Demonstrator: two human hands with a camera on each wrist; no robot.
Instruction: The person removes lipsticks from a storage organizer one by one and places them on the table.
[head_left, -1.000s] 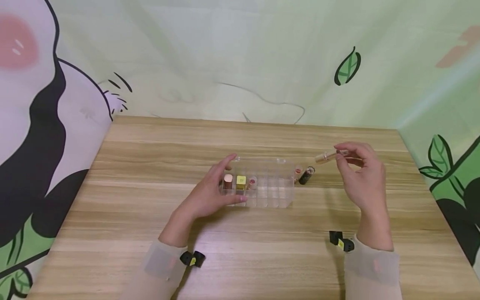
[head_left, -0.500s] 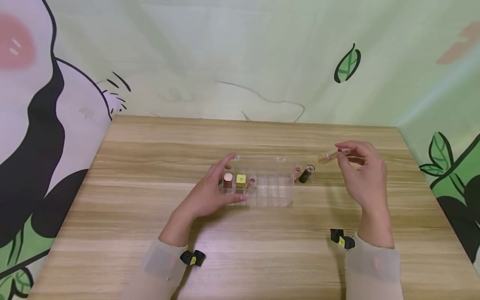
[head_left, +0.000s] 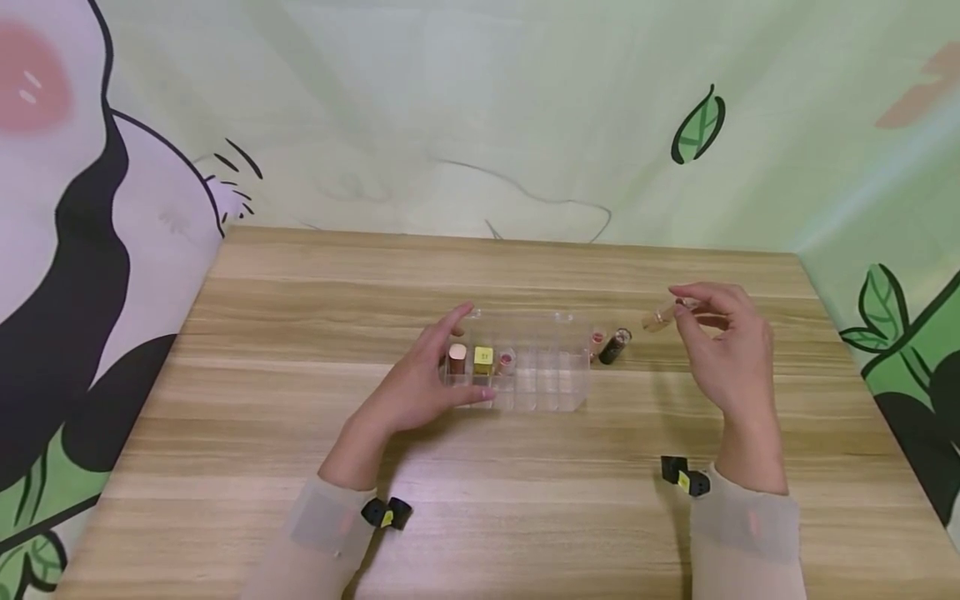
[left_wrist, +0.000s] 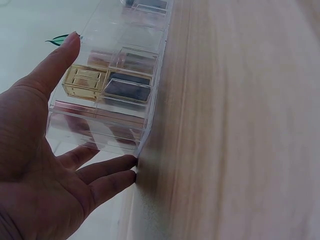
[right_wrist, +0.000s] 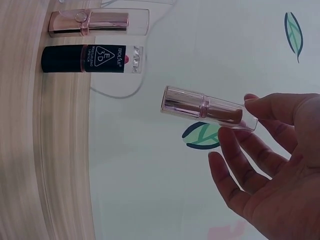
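At the left end of a clear divided lipstick organizer (head_left: 555, 387), my left hand (head_left: 412, 383) holds it, thumb along the front and fingers at the side and back. Inside stand a brown lipstick with a pale top (head_left: 457, 363), a yellow-topped tube (head_left: 483, 360) and a clear-capped lipstick (head_left: 506, 362). My right hand (head_left: 726, 354) pinches a shiny pinkish-gold lipstick (right_wrist: 200, 107) by its clear cap, between thumb and fingertips. Its base points left and slightly down, above the table. The right wrist view shows the thumb and fingertips at the cap end.
Just right of the organizer stand a black lipstick (head_left: 616, 347) with white lettering and a rose-gold lipstick (right_wrist: 100, 23) with a clear cap. The wood-grain table (head_left: 525, 500) meets a printed cloth backdrop (head_left: 450, 108) at its back and sides.
The lipstick in my right hand has tilted its base further down and shifted slightly right. My left hand stays on the organizer.
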